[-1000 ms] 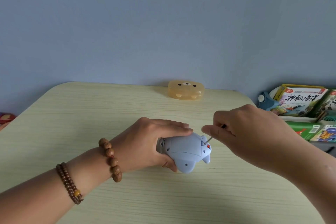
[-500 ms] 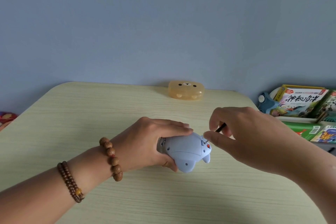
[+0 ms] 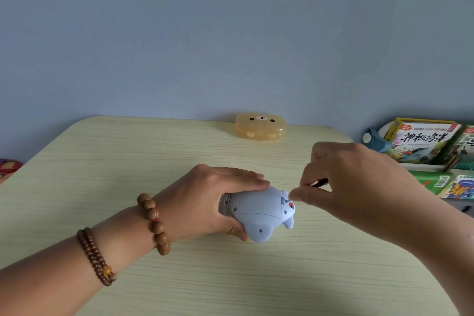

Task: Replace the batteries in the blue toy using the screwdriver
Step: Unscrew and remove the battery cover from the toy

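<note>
I have the blue toy [image 3: 259,213] lying underside up on the table [image 3: 128,161], near the middle. My left hand [image 3: 205,202] is wrapped around its left end, fingers over the top and thumb underneath, pinning it to the table. My right hand [image 3: 354,187] is pinched narrow around the screwdriver [image 3: 319,182]; only a short dark piece of the handle shows between my fingers, and the thin tip meets the toy at its right end, just beside a small red dot. The battery cover looks closed, so I judge I am at the screw that holds it, early in the job. I cannot tell from here whether the tip is seated in the screw head; it is too small to see.

To do this well, I would keep the tool in line with the screw and press it in while turning, so the tip does not ride out and chew the head. The rounded plastic body may want to roll, so my left hand should bear down firmly. I would turn in small finger twists and be ready to catch the tiny screw before it drops and rolls off.

An orange bear-faced case [image 3: 260,127] sits at the far edge, well apart.
</note>
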`<state>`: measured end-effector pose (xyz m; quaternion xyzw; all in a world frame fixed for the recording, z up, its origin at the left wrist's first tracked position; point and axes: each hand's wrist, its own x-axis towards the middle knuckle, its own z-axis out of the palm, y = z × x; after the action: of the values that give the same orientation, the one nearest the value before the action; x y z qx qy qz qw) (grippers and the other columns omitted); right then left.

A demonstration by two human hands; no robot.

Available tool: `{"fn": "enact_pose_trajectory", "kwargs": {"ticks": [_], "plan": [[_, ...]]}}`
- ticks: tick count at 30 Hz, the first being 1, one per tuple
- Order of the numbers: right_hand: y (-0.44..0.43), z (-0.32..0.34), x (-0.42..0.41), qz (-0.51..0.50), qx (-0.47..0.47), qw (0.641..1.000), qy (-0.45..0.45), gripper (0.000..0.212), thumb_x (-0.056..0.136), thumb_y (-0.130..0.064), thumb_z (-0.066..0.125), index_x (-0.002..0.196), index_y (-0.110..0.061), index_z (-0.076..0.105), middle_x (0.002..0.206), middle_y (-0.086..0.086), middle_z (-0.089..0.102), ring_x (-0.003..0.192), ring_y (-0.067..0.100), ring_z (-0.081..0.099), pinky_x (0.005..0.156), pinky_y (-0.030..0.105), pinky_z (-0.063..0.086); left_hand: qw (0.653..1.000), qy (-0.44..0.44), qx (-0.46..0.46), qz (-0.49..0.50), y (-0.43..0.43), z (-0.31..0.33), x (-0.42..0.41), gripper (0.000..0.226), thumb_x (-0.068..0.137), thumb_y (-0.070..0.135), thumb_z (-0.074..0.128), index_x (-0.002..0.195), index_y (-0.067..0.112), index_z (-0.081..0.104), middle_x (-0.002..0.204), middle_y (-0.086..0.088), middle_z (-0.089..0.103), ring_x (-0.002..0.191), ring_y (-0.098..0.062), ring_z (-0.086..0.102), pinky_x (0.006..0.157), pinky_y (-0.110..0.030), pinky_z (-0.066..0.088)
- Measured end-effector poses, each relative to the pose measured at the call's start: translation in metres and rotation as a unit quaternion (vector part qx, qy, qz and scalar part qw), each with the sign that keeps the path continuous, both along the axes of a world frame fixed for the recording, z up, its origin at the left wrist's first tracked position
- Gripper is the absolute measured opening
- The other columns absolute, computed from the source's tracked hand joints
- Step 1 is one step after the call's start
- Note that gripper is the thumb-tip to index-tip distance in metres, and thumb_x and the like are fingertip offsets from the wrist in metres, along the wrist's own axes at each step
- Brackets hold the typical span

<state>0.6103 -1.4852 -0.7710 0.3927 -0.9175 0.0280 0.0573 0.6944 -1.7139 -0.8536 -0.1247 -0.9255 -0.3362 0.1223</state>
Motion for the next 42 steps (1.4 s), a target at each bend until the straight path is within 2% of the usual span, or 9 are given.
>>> {"fn": "enact_pose_trajectory", "kwargs": {"ticks": [4, 10, 15, 26, 31, 34, 37, 40, 42], "plan": [[0.004, -0.002, 0.000, -0.001, 0.004, 1.000, -0.016, 0.027, 0.085, -0.064, 0.056, 0.086, -0.040, 0.068, 0.081, -0.017, 0.054, 0.071, 0.000, 0.052, 0.056, 0.023, 0.037, 1.000, -0.002, 0.003, 0.005, -0.001, -0.001, 0.001, 0.083, 0.055, 0.033, 0.098, 0.131, 0.035, 0.064, 0.137, 0.023, 0.060, 0.126, 0.011, 0.053, 0.106, -0.018, 0.045], [0.017, -0.047, -0.011, -0.160, -0.226, 0.960, -0.039, 0.023, 0.078, -0.049, 0.072, 0.062, -0.031, 0.069, 0.063, -0.012, 0.065, 0.063, 0.006, 0.060, 0.059, 0.033, 0.052, 1.000, -0.008, -0.005, 0.000, -0.002, 0.000, 0.001, 0.082, 0.055, 0.031, 0.090, 0.132, 0.036, 0.063, 0.138, 0.025, 0.058, 0.127, 0.015, 0.050, 0.106, -0.009, 0.039], [0.018, -0.095, -0.012, -0.274, -0.204, 0.938, -0.059, 0.024, 0.083, -0.049, 0.065, 0.067, -0.032, 0.067, 0.067, -0.012, 0.067, 0.068, 0.017, 0.063, 0.060, 0.031, 0.052, 1.000, -0.012, -0.012, -0.006, -0.002, -0.001, 0.000, 0.079, 0.056, 0.030, 0.089, 0.131, 0.034, 0.064, 0.138, 0.023, 0.058, 0.127, 0.013, 0.051, 0.105, -0.009, 0.038], [0.013, -0.101, -0.002, -0.288, -0.185, 0.939, -0.025, 0.026, 0.089, -0.049, 0.056, 0.078, -0.026, 0.059, 0.072, -0.009, 0.064, 0.072, 0.026, 0.062, 0.064, 0.033, 0.053, 1.000, -0.003, -0.012, 0.000, -0.003, -0.004, 0.000, 0.081, 0.055, 0.031, 0.092, 0.131, 0.034, 0.064, 0.138, 0.022, 0.059, 0.127, 0.011, 0.052, 0.106, -0.012, 0.041], [0.018, -0.101, -0.007, -0.243, -0.190, 0.951, -0.005, 0.023, 0.088, -0.049, 0.061, 0.081, -0.027, 0.060, 0.071, -0.008, 0.061, 0.068, 0.021, 0.061, 0.060, 0.034, 0.052, 1.000, -0.006, -0.010, -0.006, -0.001, -0.003, 0.002, 0.078, 0.056, 0.042, 0.084, 0.132, 0.034, 0.064, 0.139, 0.024, 0.058, 0.127, 0.012, 0.051, 0.105, -0.012, 0.041], [0.029, -0.084, -0.011, -0.139, -0.285, 0.949, -0.007, 0.021, 0.082, -0.050, 0.070, 0.091, -0.032, 0.067, 0.072, -0.010, 0.058, 0.063, 0.010, 0.056, 0.056, 0.034, 0.051, 1.000, -0.010, -0.009, -0.005, -0.001, -0.003, 0.003, 0.080, 0.057, 0.033, 0.087, 0.132, 0.036, 0.063, 0.139, 0.027, 0.056, 0.128, 0.013, 0.050, 0.105, -0.010, 0.040], [0.030, -0.060, -0.004, -0.022, -0.352, 0.925, -0.141, 0.047, 0.072, -0.064, 0.073, 0.111, -0.039, 0.064, 0.096, -0.015, 0.066, 0.089, 0.007, 0.063, 0.068, 0.018, 0.050, 1.000, -0.006, -0.016, -0.001, -0.003, -0.004, 0.003, 0.083, 0.057, 0.026, 0.094, 0.133, 0.037, 0.062, 0.139, 0.029, 0.055, 0.128, 0.013, 0.049, 0.106, -0.011, 0.040], [0.015, -0.061, 0.003, 0.055, -0.258, 0.941, -0.212, 0.079, 0.061, -0.073, 0.077, 0.129, -0.041, 0.055, 0.120, -0.025, 0.059, 0.110, -0.001, 0.060, 0.080, 0.015, 0.051, 1.000, 0.000, -0.023, -0.005, -0.004, -0.004, 0.001, 0.083, 0.058, 0.028, 0.095, 0.133, 0.036, 0.062, 0.140, 0.026, 0.056, 0.128, 0.011, 0.051, 0.106, -0.017, 0.045], [0.006, -0.070, 0.004, 0.070, -0.224, 0.949, -0.210, 0.082, 0.058, -0.072, 0.079, 0.131, -0.044, 0.053, 0.121, -0.028, 0.057, 0.110, -0.002, 0.058, 0.083, 0.018, 0.053, 1.000, -0.004, -0.023, -0.010, -0.003, -0.002, 0.000, 0.081, 0.058, 0.026, 0.091, 0.133, 0.037, 0.062, 0.141, 0.026, 0.055, 0.129, 0.011, 0.051, 0.106, -0.020, 0.045]]}}
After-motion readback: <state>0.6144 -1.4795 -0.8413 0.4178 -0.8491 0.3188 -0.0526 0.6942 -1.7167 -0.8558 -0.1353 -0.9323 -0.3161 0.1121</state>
